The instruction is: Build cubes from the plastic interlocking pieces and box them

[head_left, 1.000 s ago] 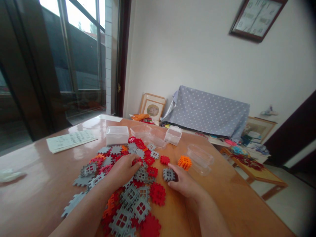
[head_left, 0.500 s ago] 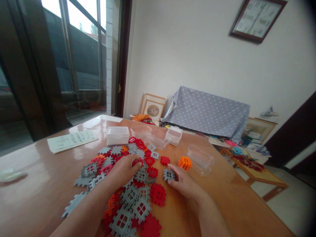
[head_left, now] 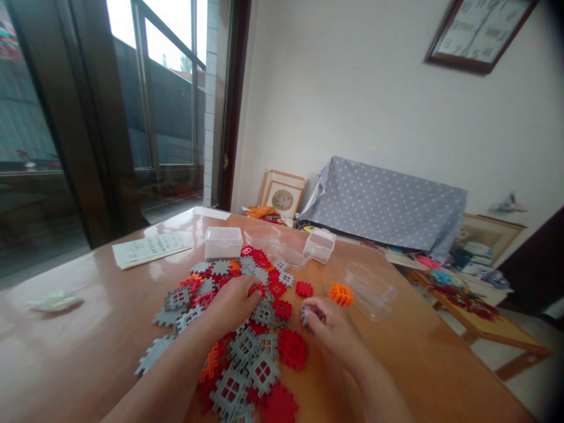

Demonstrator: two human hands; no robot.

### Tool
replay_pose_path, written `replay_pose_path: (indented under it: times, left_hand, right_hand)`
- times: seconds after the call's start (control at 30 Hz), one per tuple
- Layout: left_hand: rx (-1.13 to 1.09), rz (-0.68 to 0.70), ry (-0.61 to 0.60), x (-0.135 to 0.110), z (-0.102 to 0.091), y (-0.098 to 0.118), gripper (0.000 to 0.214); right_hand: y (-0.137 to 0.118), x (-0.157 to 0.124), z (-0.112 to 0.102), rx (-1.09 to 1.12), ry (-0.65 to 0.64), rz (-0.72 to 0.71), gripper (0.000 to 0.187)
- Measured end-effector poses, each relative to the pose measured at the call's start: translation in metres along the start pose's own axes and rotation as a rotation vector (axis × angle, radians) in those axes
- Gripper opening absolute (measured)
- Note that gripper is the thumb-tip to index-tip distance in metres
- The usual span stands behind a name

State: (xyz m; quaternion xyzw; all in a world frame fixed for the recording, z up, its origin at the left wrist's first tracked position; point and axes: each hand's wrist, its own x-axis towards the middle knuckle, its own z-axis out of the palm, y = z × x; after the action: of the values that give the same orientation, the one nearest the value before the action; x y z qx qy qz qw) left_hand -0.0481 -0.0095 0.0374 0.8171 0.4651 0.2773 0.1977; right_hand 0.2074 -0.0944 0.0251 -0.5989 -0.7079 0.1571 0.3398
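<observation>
A heap of flat interlocking plastic tiles (head_left: 247, 346), grey, red and orange, lies spread on the wooden table (head_left: 88, 329). My left hand (head_left: 231, 305) rests palm down on the heap, its fingers curled over red and grey tiles. My right hand (head_left: 328, 326) sits just right of the heap with its fingers closed round a small grey tile (head_left: 305, 314), mostly hidden by them. A single red tile (head_left: 304, 288) and a small orange block of joined tiles (head_left: 341, 294) lie beyond the right hand.
Several clear plastic boxes (head_left: 222, 242) stand behind the heap, and another clear box (head_left: 369, 283) lies to the right. A printed sheet (head_left: 150, 249) and a crumpled white tissue (head_left: 55, 301) lie at the left. The table's right edge drops to the floor.
My right hand has curled its fingers round the grey tile it was touching. The left hand stays on the heap. The camera has shifted slightly left.
</observation>
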Motion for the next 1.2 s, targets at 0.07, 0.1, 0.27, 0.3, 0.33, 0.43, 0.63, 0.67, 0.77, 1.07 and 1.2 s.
replay_pose_path:
  times: [0.07,0.1,0.27,0.3,0.33,0.43,0.63,0.67,0.77,1.07,1.2]
  left_hand:
    - [-0.008,0.013,-0.003,-0.003,-0.002,0.003,0.024]
    - [-0.013,0.022,-0.009,-0.005,-0.003,0.005,0.024]
    - [0.006,0.089,-0.091,-0.016,-0.003,0.014,0.028]
    - [0.017,0.112,-0.108,-0.018,-0.003,0.015,0.03]
    - [0.03,0.134,-0.123,-0.019,-0.003,0.017,0.033]
    - [0.076,0.154,-0.169,-0.021,-0.001,0.019,0.033]
    - [0.133,0.14,-0.166,-0.021,0.01,0.016,0.024]
    - [0.134,0.133,-0.158,-0.021,0.011,0.015,0.023]
    - [0.122,0.1,-0.147,-0.019,0.012,0.014,0.017]
    - [-0.484,-0.145,0.044,-0.005,0.006,0.016,0.025]
    - [-0.881,-0.28,0.013,-0.006,0.007,0.022,0.028]
  right_hand:
    - [-0.01,-0.002,0.007,-0.005,-0.081,0.003,0.022]
    - [-0.015,-0.003,0.009,-0.017,-0.117,0.003,0.022]
    - [-0.038,-0.007,0.018,-0.096,-0.245,-0.031,0.025]
    - [-0.04,-0.007,0.019,-0.113,-0.268,-0.038,0.023]
    - [-0.042,-0.008,0.02,-0.128,-0.286,-0.043,0.021]
    - [-0.043,-0.008,0.023,-0.157,-0.304,-0.048,0.016]
    - [-0.041,-0.01,0.028,-0.178,-0.32,-0.057,0.014]
    - [-0.041,-0.01,0.028,-0.176,-0.32,-0.06,0.014]
    - [-0.043,-0.011,0.027,-0.152,-0.314,-0.057,0.016]
    - [-0.034,-0.006,0.025,0.03,-0.194,0.006,0.029]
    - [-0.029,-0.003,0.031,0.22,-0.1,0.089,0.038]
